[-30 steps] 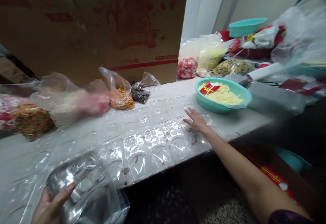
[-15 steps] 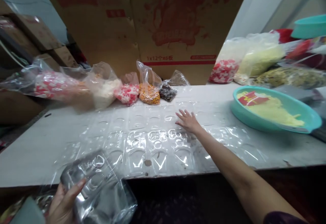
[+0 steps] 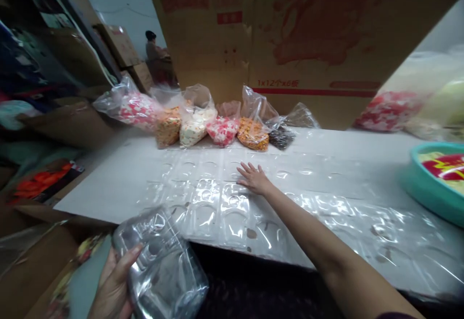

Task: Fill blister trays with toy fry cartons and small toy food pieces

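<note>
A stack of clear plastic trays (image 3: 163,270) is gripped in my left hand (image 3: 118,280), thumb on top, off the table's front edge at lower left. My right hand (image 3: 253,179) reaches out over the table with its fingers spread, holding nothing. Under and around it, rows of clear plastic trays (image 3: 235,217) with round hollows lie on the white tabletop (image 3: 108,174). Whether the palm touches them I cannot tell. Behind the rows stand small clear bags, among them a bag of orange bits (image 3: 253,133) and a bag of dark bits (image 3: 282,137).
A large cardboard box (image 3: 308,29) rises behind the bags. On the right sits a turquoise basin (image 3: 431,198) with a red packet (image 3: 445,164). Open cartons (image 3: 39,261) stand at lower left. A person (image 3: 155,55) is far off at the back left.
The view has swung to the left, so the basin slides toward the right edge and the cartons and a distant person appear. My left hand still holds the stack; my right hand stays spread.
</note>
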Motion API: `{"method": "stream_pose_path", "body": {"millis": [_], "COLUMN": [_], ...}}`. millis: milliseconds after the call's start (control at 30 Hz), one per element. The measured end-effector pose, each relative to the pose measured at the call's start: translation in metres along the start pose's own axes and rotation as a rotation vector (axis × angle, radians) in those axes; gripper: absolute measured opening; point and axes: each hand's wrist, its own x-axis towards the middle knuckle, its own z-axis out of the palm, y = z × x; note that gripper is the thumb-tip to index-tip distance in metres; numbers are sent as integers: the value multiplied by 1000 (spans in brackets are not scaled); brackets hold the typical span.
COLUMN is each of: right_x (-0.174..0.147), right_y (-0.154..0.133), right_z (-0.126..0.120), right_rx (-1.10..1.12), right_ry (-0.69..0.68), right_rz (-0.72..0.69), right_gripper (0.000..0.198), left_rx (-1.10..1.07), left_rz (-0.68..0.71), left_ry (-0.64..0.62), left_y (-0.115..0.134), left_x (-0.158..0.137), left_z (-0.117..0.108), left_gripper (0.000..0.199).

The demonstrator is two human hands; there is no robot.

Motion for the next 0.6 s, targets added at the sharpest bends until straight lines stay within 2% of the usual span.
{"method": "stream_pose_path", "body": {"millis": [133,200,333,400,467,533,567,600], "right_x": [14,27,69,82,79,59,44,27], "right_y": [-16,-33,-95,-130,-164,-195,-209,-222], "right_z": [10,9,0,-5,-9,-12,-13,-12], "right_rx": [-27,-25,58,136,291,566,745,907], "right_ry": [-17,10,7,-27,14,80,56,-53], "right_rz": [45,3,-180,-186,-191,-278,-341,-414], "right_gripper": [67,67,67,65,61,58,61,71], "left_rx": [-11,-24,-81,-118,-160,-203,-224,-242], "left_rz": [5,12,28,56,93,130,149,162], "left_ry": [53,65,56,39,13,2,5,9], "left_y": [8,10,15,19,24,28,29,30], "left_x": [7,11,22,28,36,43,47,50], "left_z": [-23,-32,-39,-40,-40,-40,-40,-39], "left_gripper": [76,75,73,69,65,61,60,59]}}
